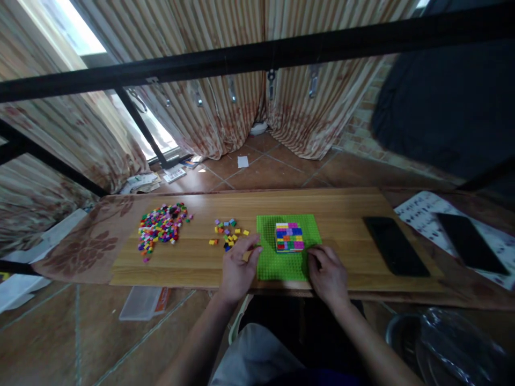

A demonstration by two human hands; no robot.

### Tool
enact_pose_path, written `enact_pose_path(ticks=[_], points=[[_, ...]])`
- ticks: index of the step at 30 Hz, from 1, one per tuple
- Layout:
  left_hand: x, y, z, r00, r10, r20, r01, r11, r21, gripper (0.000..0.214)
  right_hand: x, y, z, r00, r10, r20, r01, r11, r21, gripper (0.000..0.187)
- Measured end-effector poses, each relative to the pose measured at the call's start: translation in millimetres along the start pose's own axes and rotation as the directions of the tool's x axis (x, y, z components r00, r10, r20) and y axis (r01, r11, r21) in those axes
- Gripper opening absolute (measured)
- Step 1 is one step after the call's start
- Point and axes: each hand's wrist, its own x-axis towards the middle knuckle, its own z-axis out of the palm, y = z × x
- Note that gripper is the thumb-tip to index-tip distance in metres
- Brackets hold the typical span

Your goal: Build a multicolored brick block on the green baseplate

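A bright green baseplate [281,262] lies on a wooden board [354,214]. On it stands a square block of small bricks [288,236] in many colours. My left hand [238,268] rests at the plate's left edge, fingers curled in a pinch; what they hold is too small to see. My right hand [328,273] rests at the plate's right front corner, fingers curled down against it. A small scatter of loose bricks [228,233] lies just left of the plate. A large heap of coloured bricks [161,228] sits farther left.
A black phone [395,246] lies on the board at the right. Another dark phone [469,242] lies on a printed sheet [422,209] beyond. A clear plastic box [140,303] sits on the tiled floor. Black frame bars [257,56] cross overhead, with curtains behind.
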Motion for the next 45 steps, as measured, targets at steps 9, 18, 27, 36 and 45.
enact_pose_path(ticks=[9,18,27,36,45], points=[[14.4,11.5,31.1,0.993,-0.115,0.022,0.118,0.977,-0.178,0.023,-0.3,0.6,1.0,0.999,0.020,0.027,-0.020,1.000,0.009,0.021],[25.1,9.9,36.7,0.974,-0.188,0.123,0.216,0.934,-0.284,0.027,0.5,0.2,0.0,0.999,0.023,0.030,-0.024,0.999,0.025,0.023],[30.7,9.4,37.6,0.968,-0.198,0.152,0.233,0.937,-0.262,0.025,1.4,-1.7,-1.4,0.999,0.028,0.035,-0.029,0.999,0.028,0.023],[32.5,4.8,45.4,0.946,-0.306,0.102,0.323,0.898,-0.300,0.018,1.4,-1.4,-1.0,0.999,0.027,0.036,-0.028,0.999,0.016,0.024],[25.4,11.2,57.1,0.944,-0.329,-0.040,0.307,0.913,-0.268,0.013,1.0,1.1,0.6,1.000,0.014,0.024,-0.014,1.000,0.013,0.023]])
